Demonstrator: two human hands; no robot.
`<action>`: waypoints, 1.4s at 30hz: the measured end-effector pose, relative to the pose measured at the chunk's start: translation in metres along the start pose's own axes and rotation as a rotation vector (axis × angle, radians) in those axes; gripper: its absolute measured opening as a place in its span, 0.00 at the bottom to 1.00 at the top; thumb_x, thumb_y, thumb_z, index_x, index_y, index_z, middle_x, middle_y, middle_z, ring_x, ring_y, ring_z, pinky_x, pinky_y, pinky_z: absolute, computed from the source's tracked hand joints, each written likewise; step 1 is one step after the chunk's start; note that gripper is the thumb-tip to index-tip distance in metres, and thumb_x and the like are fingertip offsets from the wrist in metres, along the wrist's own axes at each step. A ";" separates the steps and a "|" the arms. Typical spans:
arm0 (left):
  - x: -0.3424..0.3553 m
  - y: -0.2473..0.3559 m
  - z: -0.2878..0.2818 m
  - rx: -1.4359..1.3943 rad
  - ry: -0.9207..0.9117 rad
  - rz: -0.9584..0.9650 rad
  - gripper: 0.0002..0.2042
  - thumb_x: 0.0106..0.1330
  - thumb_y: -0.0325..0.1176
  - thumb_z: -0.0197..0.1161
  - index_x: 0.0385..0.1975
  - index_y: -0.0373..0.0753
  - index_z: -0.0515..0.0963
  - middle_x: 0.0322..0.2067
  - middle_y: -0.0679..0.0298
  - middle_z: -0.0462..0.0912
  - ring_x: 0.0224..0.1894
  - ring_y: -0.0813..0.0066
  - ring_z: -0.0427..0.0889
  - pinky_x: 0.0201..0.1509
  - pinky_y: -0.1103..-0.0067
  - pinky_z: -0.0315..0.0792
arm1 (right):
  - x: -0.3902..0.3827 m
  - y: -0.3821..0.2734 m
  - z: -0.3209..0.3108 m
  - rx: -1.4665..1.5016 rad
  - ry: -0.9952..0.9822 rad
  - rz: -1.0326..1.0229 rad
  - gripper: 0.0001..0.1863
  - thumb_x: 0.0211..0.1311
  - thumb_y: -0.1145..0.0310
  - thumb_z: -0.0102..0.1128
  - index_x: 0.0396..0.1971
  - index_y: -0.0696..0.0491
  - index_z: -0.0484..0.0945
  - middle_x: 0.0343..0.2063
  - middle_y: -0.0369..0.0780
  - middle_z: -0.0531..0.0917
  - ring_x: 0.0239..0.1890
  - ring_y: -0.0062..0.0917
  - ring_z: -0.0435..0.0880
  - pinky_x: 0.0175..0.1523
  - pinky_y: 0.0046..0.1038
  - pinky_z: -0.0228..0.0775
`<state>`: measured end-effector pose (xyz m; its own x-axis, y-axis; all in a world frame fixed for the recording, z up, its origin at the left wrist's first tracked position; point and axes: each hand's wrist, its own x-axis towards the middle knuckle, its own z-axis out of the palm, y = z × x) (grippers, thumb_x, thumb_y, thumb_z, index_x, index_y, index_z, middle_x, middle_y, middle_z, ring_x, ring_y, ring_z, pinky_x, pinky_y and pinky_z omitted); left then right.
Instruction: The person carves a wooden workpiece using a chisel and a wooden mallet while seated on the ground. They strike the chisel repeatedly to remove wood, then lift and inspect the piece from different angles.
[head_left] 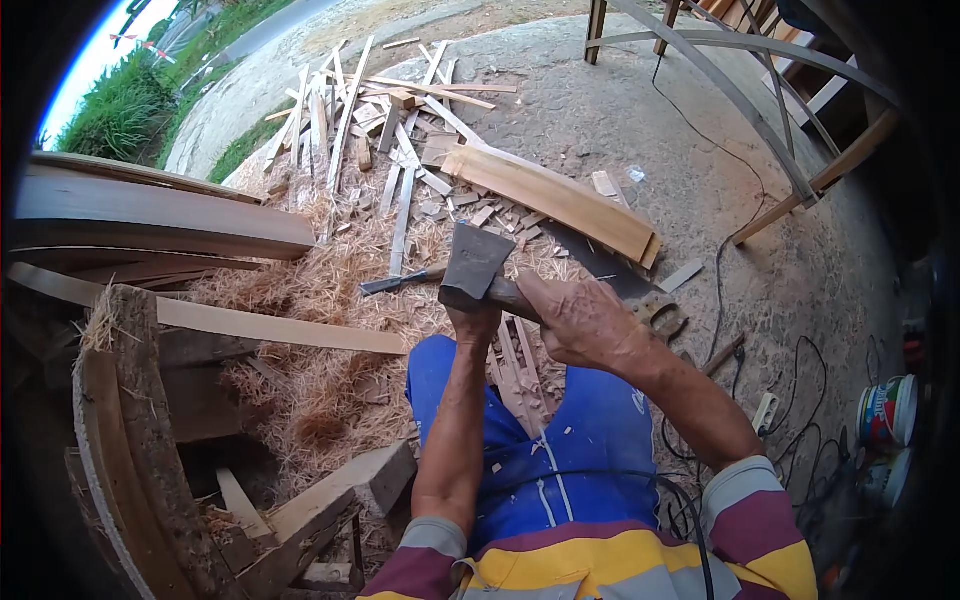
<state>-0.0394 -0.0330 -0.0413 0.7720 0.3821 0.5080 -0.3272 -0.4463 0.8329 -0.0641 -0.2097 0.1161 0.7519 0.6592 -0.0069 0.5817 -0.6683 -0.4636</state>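
Note:
My right hand [585, 318] is wrapped round the wooden handle of an axe [474, 262], close to its dark, wedge-shaped steel head. Directly under the axe head is my left hand [473, 325]; its fingers are hidden there, so what they hold cannot be made out. A chisel-like tool [400, 281] with a dark end shows left of the axe head, over the shavings; its other end passes out of sight behind the head. Between my blue-trousered legs is a narrow wooden piece [518, 385] with slots cut along it and small chips on it.
Curly shavings [310, 370] cover the ground at left, beside stacked curved planks [160, 215] and a rough timber post [130, 400]. Offcuts [350, 120] lie ahead. A broad board [555, 200] rests over a handsaw [660, 315]. Cables [720, 300] and paint buckets [887, 412] are at right.

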 end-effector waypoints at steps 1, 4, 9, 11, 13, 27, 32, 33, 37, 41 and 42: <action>0.005 -0.017 -0.002 -0.163 -0.040 -0.135 0.08 0.60 0.31 0.71 0.33 0.35 0.80 0.29 0.66 0.81 0.31 0.73 0.80 0.38 0.73 0.74 | -0.005 -0.003 -0.003 0.051 -0.017 -0.015 0.19 0.53 0.74 0.58 0.45 0.54 0.64 0.26 0.54 0.81 0.33 0.52 0.84 0.38 0.48 0.76; 0.064 -0.044 0.003 -0.407 -0.129 -0.528 0.07 0.58 0.27 0.72 0.29 0.39 0.78 0.23 0.70 0.77 0.22 0.81 0.75 0.26 0.78 0.69 | -0.023 -0.012 0.008 0.337 0.031 0.125 0.19 0.58 0.70 0.60 0.48 0.55 0.65 0.30 0.54 0.81 0.37 0.54 0.83 0.41 0.49 0.76; 0.107 -0.062 0.001 -0.406 -0.282 -1.148 0.10 0.61 0.29 0.68 0.23 0.45 0.72 0.13 0.76 0.63 0.12 0.84 0.59 0.14 0.79 0.52 | -0.059 -0.007 0.040 0.678 0.140 0.390 0.27 0.56 0.67 0.70 0.56 0.54 0.71 0.24 0.41 0.79 0.29 0.30 0.82 0.39 0.34 0.74; 0.108 -0.040 -0.007 -0.885 -0.652 -1.002 0.09 0.63 0.32 0.67 0.27 0.46 0.71 0.12 0.78 0.60 0.10 0.84 0.56 0.13 0.81 0.50 | -0.076 0.014 0.049 0.706 0.141 0.508 0.29 0.55 0.68 0.70 0.57 0.55 0.71 0.25 0.37 0.79 0.28 0.24 0.80 0.37 0.31 0.74; 0.109 0.023 -0.030 -1.070 -0.684 -0.889 0.10 0.63 0.32 0.69 0.31 0.44 0.71 0.14 0.77 0.63 0.10 0.85 0.59 0.13 0.83 0.54 | -0.096 0.034 0.059 0.736 0.088 0.659 0.29 0.54 0.67 0.70 0.55 0.57 0.71 0.28 0.43 0.83 0.34 0.33 0.86 0.44 0.34 0.77; 0.051 0.059 -0.036 -0.397 -0.164 -0.322 0.17 0.57 0.32 0.79 0.38 0.35 0.77 0.27 0.67 0.82 0.25 0.82 0.79 0.26 0.84 0.73 | -0.114 0.024 0.074 1.024 0.097 0.720 0.26 0.56 0.71 0.69 0.53 0.60 0.69 0.19 0.33 0.75 0.15 0.18 0.75 0.21 0.25 0.69; 0.042 0.051 -0.045 -0.249 -0.234 -0.426 0.13 0.59 0.36 0.77 0.25 0.36 0.79 0.23 0.69 0.80 0.26 0.82 0.75 0.31 0.79 0.72 | -0.116 0.013 0.073 1.016 0.060 0.723 0.23 0.56 0.71 0.69 0.50 0.59 0.69 0.21 0.34 0.76 0.16 0.18 0.76 0.21 0.26 0.70; 0.040 0.048 -0.045 -0.243 -0.232 -0.423 0.13 0.59 0.35 0.77 0.25 0.36 0.79 0.23 0.70 0.79 0.26 0.82 0.75 0.31 0.79 0.72 | -0.117 0.012 0.074 1.014 0.055 0.725 0.23 0.56 0.70 0.69 0.49 0.58 0.70 0.21 0.34 0.76 0.16 0.18 0.76 0.21 0.26 0.70; 0.035 0.042 -0.040 -0.426 -0.188 -0.347 0.08 0.63 0.30 0.73 0.32 0.37 0.79 0.25 0.70 0.80 0.24 0.84 0.76 0.27 0.83 0.71 | -0.118 0.010 0.076 1.003 0.048 0.730 0.22 0.56 0.70 0.69 0.48 0.58 0.70 0.21 0.34 0.76 0.17 0.18 0.77 0.22 0.26 0.71; 0.038 0.019 -0.053 -0.403 -0.257 -0.312 0.09 0.62 0.27 0.72 0.24 0.38 0.77 0.21 0.72 0.76 0.24 0.85 0.71 0.28 0.81 0.67 | -0.120 0.009 0.077 0.971 0.061 0.697 0.22 0.56 0.69 0.69 0.48 0.58 0.70 0.21 0.34 0.76 0.17 0.18 0.77 0.23 0.26 0.72; 0.040 0.022 -0.052 -0.425 -0.254 -0.311 0.11 0.61 0.26 0.72 0.20 0.39 0.76 0.19 0.73 0.74 0.24 0.85 0.68 0.28 0.80 0.65 | -0.122 0.010 0.078 0.971 0.059 0.694 0.23 0.56 0.69 0.69 0.49 0.58 0.70 0.21 0.35 0.76 0.18 0.19 0.78 0.24 0.27 0.72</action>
<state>-0.0442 0.0149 0.0085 0.9560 0.2140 0.2008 -0.2139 0.0395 0.9761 -0.1739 -0.2699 0.0427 0.8407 0.2268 -0.4917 -0.4127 -0.3195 -0.8530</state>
